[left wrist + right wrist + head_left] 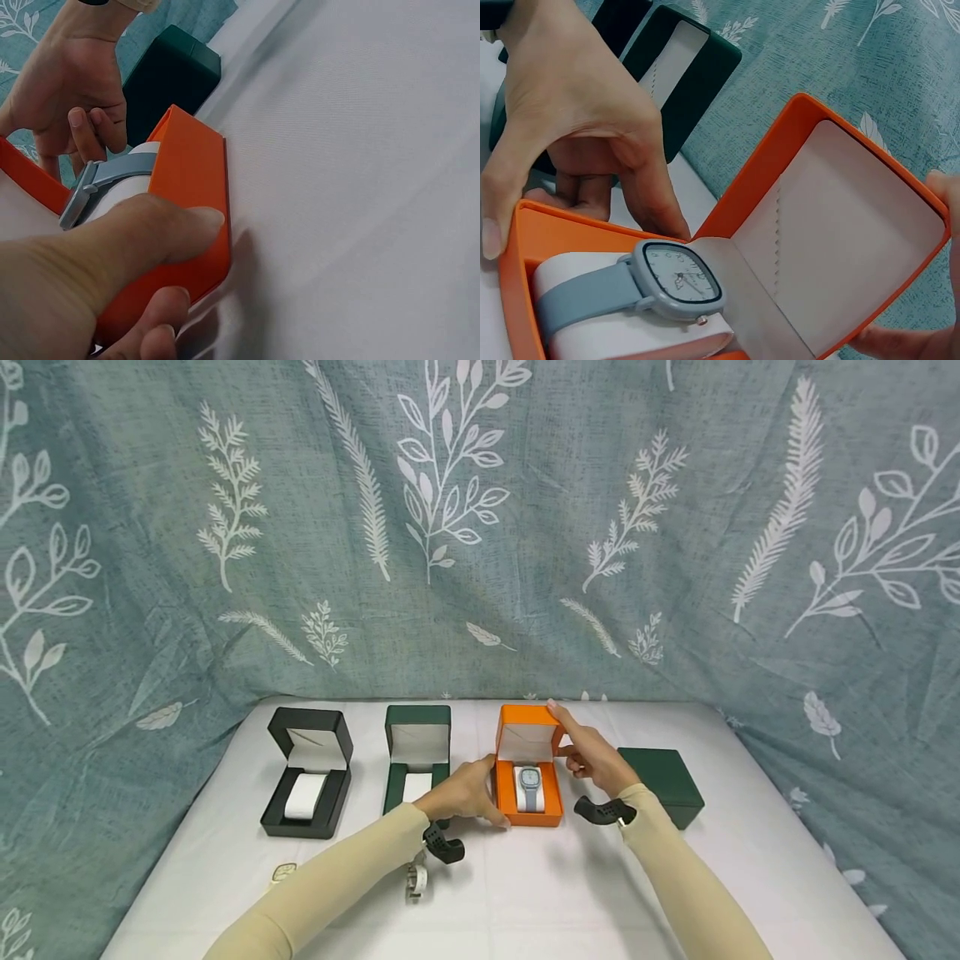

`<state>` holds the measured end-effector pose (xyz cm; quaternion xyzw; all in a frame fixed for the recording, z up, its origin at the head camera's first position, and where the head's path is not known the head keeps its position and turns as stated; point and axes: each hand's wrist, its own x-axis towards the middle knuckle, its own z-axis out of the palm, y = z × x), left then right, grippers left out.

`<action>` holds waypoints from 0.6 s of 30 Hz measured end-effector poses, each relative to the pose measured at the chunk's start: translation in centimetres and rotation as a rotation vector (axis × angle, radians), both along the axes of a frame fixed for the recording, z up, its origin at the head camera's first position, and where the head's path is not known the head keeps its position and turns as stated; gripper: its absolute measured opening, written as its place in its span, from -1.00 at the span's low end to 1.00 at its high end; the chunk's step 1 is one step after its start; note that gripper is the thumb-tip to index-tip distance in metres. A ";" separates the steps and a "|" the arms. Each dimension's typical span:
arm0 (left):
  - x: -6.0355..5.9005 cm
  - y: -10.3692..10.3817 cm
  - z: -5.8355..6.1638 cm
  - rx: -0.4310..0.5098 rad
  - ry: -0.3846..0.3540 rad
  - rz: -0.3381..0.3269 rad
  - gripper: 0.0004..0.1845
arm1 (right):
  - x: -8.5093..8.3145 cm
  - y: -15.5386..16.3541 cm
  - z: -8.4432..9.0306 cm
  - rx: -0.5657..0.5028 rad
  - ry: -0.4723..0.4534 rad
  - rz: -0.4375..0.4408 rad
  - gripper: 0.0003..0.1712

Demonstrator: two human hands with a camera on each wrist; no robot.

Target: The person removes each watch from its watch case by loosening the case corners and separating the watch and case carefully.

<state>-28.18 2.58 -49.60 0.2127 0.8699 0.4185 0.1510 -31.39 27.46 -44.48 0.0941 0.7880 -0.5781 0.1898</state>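
Observation:
An orange watch box [542,819] stands with its lid raised. Inside it, a blue-grey wristwatch [679,281] is wrapped round a white cushion [727,337]. My left hand [467,789] grips the box base from its left side, thumb [191,229] on the front wall and fingers along the side. At the lid [799,124] is my right hand [596,760], which holds the lid's right edge, one finger reaching its top corner. Part of that hand shows at the right border of the right wrist view.
Left of the orange box stand an open green box [418,716] and an open black box [302,831], each with a white cushion. A closed green box [663,777] sits at right. Two more watches, one pale [283,872] and one silver [417,881], lie near my left forearm.

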 end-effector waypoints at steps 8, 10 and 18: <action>-0.1 0.2 0.1 -0.023 -0.014 0.009 0.21 | -0.5 0.0 0.2 0.003 -0.043 -0.027 0.26; -0.1 0.2 0.0 -0.024 -0.011 0.010 0.21 | -0.5 0.0 0.2 -0.003 -0.044 -0.026 0.26; 0.1 0.1 0.0 -0.030 0.009 0.016 0.22 | -0.3 -0.1 0.3 -0.015 -0.057 -0.021 0.23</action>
